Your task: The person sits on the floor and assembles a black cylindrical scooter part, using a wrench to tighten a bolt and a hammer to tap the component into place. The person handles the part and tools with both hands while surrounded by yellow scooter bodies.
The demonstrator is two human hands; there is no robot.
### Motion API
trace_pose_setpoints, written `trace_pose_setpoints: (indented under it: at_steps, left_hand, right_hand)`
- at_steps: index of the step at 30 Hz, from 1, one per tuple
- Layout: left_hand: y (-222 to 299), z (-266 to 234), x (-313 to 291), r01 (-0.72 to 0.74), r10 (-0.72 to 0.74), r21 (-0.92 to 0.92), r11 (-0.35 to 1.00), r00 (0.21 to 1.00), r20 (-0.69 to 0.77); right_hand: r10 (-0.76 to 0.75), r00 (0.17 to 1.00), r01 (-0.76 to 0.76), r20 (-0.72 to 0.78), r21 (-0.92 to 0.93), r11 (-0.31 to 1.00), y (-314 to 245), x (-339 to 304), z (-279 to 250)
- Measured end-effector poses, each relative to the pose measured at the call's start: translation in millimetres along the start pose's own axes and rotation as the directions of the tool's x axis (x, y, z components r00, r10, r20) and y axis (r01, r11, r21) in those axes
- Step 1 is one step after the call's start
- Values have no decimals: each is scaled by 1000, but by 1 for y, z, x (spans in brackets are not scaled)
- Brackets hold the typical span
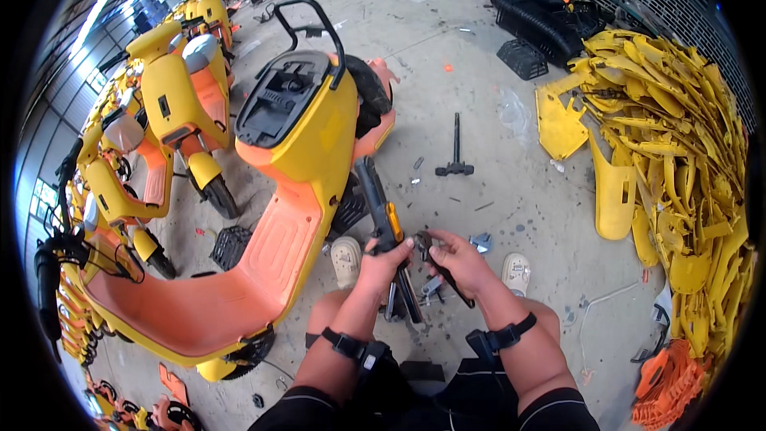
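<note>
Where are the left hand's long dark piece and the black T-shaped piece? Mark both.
Long dark piece [393,221], head view: on its orange-yellow section.
Black T-shaped piece [455,168], head view: middle of its crossbar.

Glaring light strips [104,6] at upper left; soft, fairly even brightness across the floor [399,32]; fisheye bending and black corners surround everything.

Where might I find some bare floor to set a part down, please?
Mostly bare floor lies between the black T-shaped part and the curved yellow panel. Between the shoes, around the held black tube, loose parts crowd it.
</note>
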State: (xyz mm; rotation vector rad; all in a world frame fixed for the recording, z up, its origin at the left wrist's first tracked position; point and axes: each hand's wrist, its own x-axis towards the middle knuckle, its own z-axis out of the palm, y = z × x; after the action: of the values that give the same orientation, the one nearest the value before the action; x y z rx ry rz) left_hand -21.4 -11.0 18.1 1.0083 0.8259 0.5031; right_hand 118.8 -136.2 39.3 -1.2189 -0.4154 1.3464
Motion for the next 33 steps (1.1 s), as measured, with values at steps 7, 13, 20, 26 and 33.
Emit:
trace_pose_setpoints:
  at_steps: [7, 13, 20, 26, 33]
  left_hand:
    - [-3, 2, -4, 7, -7, 31, 999, 1000, 4]
    - [-4, 0, -3, -7, 7, 30, 1000, 1000, -10]
    - [1, -2, -3, -8, 12, -54, 999, 996, 86]
    - [4, -6, -1, 21, -15, -47, 999, 993, 120]
    - [7, -8, 4, 23, -15, -91, 996, 996, 88]
  right_hand:
    - [-47, 998, 47, 34, -7, 999, 9, -1, -3]
    - [-39, 998, 36, 56, 45, 998, 11, 1, -5]
    - [13, 992, -30, 125, 134, 991, 0, 0, -5]
    - [16, 989, -40, 144, 164, 986, 8, 8, -8]
    - [49, 988, -73, 144, 163, 984, -1, 12, -3]
